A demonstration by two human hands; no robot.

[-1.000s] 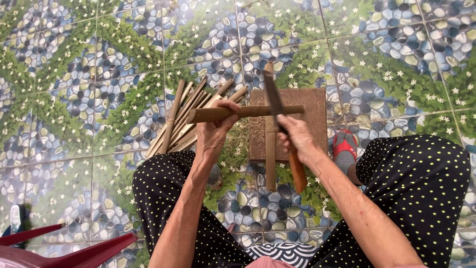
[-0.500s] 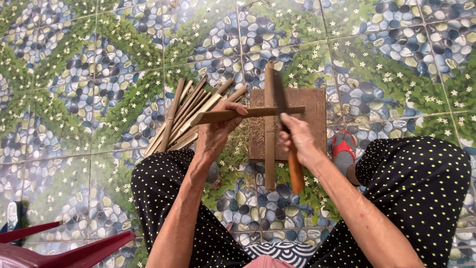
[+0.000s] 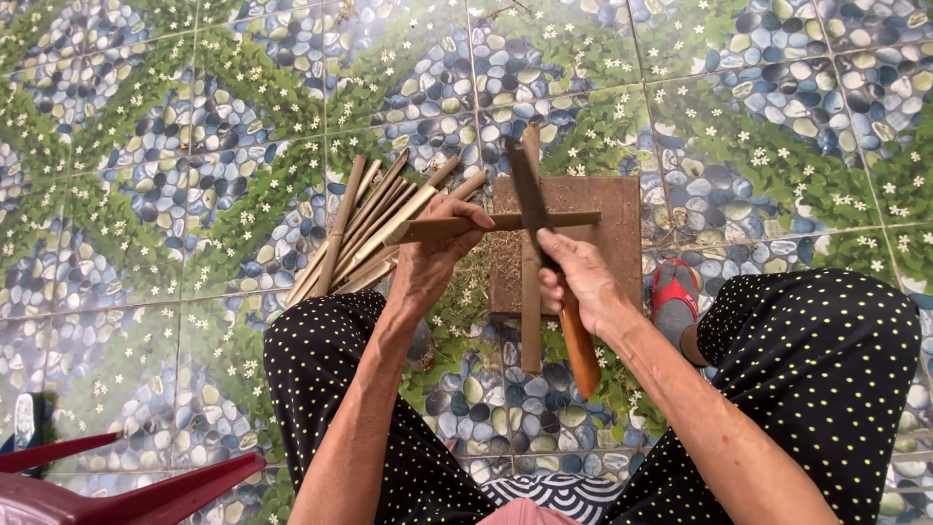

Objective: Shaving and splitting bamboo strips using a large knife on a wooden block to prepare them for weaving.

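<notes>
Left hand (image 3: 428, 262) grip clamped on bamboo strip (image 3: 505, 225). Right hand (image 3: 580, 282) grip clamped on knife (image 3: 533, 209); wooden board (image 3: 612, 238) lay beneath, bamboo pile (image 3: 360, 233) beside left hand.

We only get one view here, a camera on the person's head, pointing almost straight down at the patterned tile floor (image 3: 194, 146). It sits pretty close: both forearms come in from the bottom edge, the knees fill the lower corners, and the wooden board (image 3: 612, 243) lands near the middle of the frame.
</notes>
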